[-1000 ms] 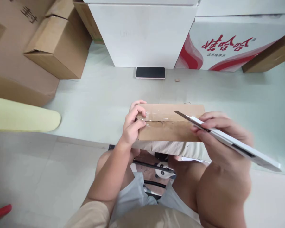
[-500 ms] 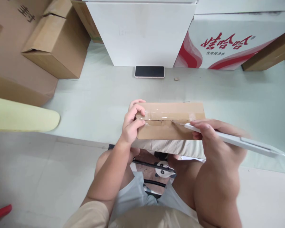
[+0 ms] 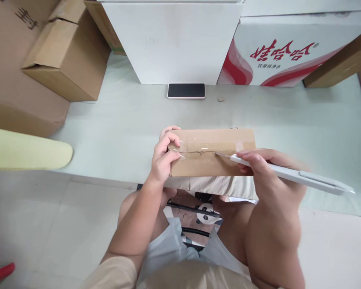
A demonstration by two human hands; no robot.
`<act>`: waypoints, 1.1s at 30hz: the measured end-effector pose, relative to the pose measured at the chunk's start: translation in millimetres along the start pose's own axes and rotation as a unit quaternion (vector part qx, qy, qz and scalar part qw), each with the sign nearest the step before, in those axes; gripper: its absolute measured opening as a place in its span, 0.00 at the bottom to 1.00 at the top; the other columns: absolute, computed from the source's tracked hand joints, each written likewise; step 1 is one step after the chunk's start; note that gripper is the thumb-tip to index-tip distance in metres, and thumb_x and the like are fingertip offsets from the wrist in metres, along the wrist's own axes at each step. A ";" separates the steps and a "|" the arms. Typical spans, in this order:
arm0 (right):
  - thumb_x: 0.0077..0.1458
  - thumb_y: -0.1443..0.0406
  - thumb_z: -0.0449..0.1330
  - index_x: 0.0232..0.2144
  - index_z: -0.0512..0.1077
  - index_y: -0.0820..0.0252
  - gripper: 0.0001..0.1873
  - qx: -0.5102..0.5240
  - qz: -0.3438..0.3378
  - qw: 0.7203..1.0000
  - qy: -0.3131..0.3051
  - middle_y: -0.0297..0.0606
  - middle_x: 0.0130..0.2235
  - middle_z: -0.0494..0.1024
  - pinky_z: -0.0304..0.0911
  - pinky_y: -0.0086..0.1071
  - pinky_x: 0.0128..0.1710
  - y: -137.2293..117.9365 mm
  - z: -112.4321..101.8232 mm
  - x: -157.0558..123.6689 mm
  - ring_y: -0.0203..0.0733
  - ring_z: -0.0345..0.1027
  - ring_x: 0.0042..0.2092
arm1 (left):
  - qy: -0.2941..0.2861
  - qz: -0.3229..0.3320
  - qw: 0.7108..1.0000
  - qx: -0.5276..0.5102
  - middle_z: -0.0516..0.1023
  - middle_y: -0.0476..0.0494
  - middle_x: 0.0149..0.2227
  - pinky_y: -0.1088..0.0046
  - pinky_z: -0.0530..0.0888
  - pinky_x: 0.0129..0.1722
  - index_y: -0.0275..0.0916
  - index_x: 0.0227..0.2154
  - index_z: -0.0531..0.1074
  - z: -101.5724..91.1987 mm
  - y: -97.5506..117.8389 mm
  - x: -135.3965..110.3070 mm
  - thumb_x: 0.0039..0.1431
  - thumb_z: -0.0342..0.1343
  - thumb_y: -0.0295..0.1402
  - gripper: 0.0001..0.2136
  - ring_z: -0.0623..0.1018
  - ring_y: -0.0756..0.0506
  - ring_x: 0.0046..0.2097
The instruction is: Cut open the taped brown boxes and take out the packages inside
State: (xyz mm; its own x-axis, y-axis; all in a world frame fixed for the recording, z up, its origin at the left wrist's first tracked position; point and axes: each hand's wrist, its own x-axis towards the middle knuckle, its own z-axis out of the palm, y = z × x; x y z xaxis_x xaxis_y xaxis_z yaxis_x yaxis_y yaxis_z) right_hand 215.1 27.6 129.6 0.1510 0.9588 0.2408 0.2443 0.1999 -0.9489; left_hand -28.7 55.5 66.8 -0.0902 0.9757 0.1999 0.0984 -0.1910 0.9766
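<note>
1. The small cardboard box (image 3: pixel 204 164) lies flat at the near edge of the pale table (image 3: pixel 123 128), straight in front of the person. Its long side runs left to right, and clear tape (image 3: pixel 210 144) covers the seam along its top face.
2. The utility knife (image 3: pixel 303 176) (white body, slim metal blade) lies almost level, with its blade tip on the taped seam a little right of the box's middle.
3. The right hand (image 3: pixel 270 176) is closed on the knife, thumb and fingers pinching the body just behind the blade. The rear of the handle sticks out to the right beyond the hand.
4. The left hand (image 3: pixel 164 158) grips the box's left end, fingers curled over its top and pressing beside the seam.
5. Farther back on the table, a dark phone (image 3: pixel 186 90) lies flat at the foot of a white case (image 3: pixel 174 40). Next to that, on the right, stands a white carton with red print (image 3: pixel 289 52).
6. Brown cartons (image 3: pixel 63 56) are stacked at the left rear, and a pale yellow pad (image 3: pixel 27 152) lies at the table's left edge, well apart from the box.
</note>
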 end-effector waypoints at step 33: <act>0.61 0.56 0.67 0.26 0.81 0.56 0.14 0.037 0.034 0.998 0.033 0.37 0.30 0.82 0.68 0.29 0.24 7.8 -6.8 5.9 0.39 0.76 0.31 | 0.022 0.006 0.999 -0.035 0.74 0.40 0.43 0.48 0.67 0.58 0.44 0.27 0.64 1.2 -2.6 5.3 0.38 0.56 0.32 0.09 0.69 0.28 0.63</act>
State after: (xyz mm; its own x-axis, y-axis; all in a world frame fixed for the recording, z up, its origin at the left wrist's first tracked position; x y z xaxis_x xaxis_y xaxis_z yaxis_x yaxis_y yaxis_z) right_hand 224.4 33.4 125.0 0.2292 0.9556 0.1853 0.1595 0.1509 -0.9756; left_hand -28.2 61.3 65.2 -0.1331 0.9677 0.2140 0.0295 -0.2120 0.9768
